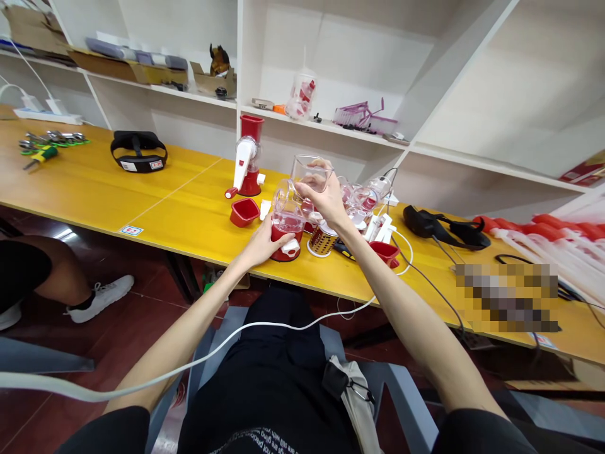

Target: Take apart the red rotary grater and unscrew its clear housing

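Nearest of all, a white cable (265,326) is strung across the lap, and past it the yellow counter (189,205) is reached. Right at its front edge, a red base (289,227) is being gripped by the left hand (261,243), fingers curled around its side, thumb laid over the front by a white knob (290,248). Just to the right, a patterned drum (322,242) is stood on its end, and farther right a red funnel (385,252) is seen among white parts.

Above the base, a clear plastic cup (309,169) is held by the right hand (327,192), thumb and fingers bent about it; whether it is touching the clear housing (283,197) over the base cannot be told through so much transparent plastic.

Left of the base, a small red hopper (244,212) is set down. Behind that, a red-and-white grater (248,157) is stood upright, its crank slanted downward. Farther back, purple racks (363,115) are lodged on the white shelf (326,128).
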### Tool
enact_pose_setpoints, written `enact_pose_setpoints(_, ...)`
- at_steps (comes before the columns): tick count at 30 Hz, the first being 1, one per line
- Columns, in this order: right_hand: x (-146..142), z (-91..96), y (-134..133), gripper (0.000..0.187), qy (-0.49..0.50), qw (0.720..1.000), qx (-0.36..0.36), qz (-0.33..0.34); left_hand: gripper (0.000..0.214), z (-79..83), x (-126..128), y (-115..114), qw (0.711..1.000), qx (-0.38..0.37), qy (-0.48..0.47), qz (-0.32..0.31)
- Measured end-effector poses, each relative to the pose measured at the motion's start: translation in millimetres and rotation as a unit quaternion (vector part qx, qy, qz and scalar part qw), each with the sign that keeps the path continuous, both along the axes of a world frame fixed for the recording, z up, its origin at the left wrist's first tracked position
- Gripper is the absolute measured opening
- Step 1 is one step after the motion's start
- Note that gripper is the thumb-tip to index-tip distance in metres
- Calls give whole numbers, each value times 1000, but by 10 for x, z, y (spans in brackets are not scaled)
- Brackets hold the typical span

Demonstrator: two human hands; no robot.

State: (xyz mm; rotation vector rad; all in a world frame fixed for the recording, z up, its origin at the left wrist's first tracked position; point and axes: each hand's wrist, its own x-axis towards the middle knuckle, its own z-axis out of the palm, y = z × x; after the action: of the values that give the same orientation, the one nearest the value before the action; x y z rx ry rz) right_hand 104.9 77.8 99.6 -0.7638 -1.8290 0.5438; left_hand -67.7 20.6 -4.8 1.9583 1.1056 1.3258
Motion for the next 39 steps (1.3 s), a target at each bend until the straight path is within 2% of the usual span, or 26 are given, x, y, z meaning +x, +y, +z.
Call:
enact_pose_setpoints(3,3,-1,13,96,8,1000,-4,9,76,40,4,-101,994,-13,76,77)
enact_pose_setpoints(6,2,-4,29,98,2,1000,2,13,88,42,17,-173,980,-30,137,141)
enact_pose_setpoints(11,-5,-19,20,98,11,1000,11,14,100,8,17,-213,962,-46,202,181)
enact_pose_setpoints(15,5,-13,9,95,13,1000,12,9,94,27,-24,-182,972,-70,171,145)
enact_pose_setpoints(18,25,7,37,93,3,1000,7,10,80,12,-94,-56,996,-67,31,46)
enact_pose_setpoints(20,41,18,71,93,-3,1000,-3,21,74,-29,-147,56,994,-89,-65,-21)
enact_pose_setpoints(22,55,25,106,94,-5,999,-16,37,72,-84,-189,147,985,-125,-112,-48)
enact_pose_setpoints(26,67,22,138,98,-8,998,-27,57,69,-164,-194,187,980,-147,-129,-41)
enact_pose_setpoints(34,62,4,118,96,3,999,-25,47,64,-167,-140,120,992,-95,-80,-12)
enact_pose_setpoints(39,124,15,232,91,-25,998,-12,55,64,-167,-131,113,995,-74,-69,-22)
